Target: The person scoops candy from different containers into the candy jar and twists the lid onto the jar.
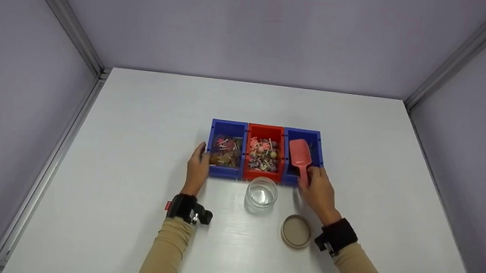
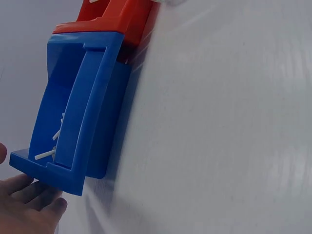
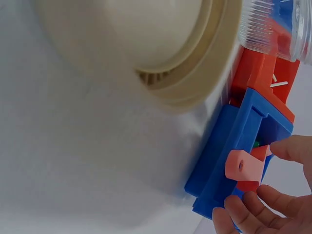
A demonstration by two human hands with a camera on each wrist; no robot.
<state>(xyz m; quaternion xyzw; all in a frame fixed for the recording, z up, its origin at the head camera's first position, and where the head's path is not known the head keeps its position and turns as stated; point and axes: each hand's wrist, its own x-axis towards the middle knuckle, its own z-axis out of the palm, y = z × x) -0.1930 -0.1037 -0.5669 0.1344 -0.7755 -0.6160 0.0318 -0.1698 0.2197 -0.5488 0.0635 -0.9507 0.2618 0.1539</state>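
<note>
Three joined bins sit in a row: a left blue bin (image 1: 225,173), a red bin (image 1: 266,132) and a right blue bin (image 1: 309,135). Lollipops (image 1: 263,153) fill part of the red bin, with more candy in the left blue one. My left hand (image 1: 197,170) rests its extended fingers (image 2: 36,195) against the left bin's outer side. A pink scoop (image 1: 300,152) lies on the right blue bin, its handle (image 3: 243,166) over the front edge. Around that handle my right hand (image 1: 319,194) spreads loosely, its fingers by the bin's outer side and thumb close to the scoop.
Just in front of the red bin stands a clear jar (image 1: 261,194) without its lid. A round beige lid (image 1: 296,232) lies on the white table (image 1: 113,164), left of the right wrist. Pale walls (image 1: 269,37) enclose the table at the back and sides.
</note>
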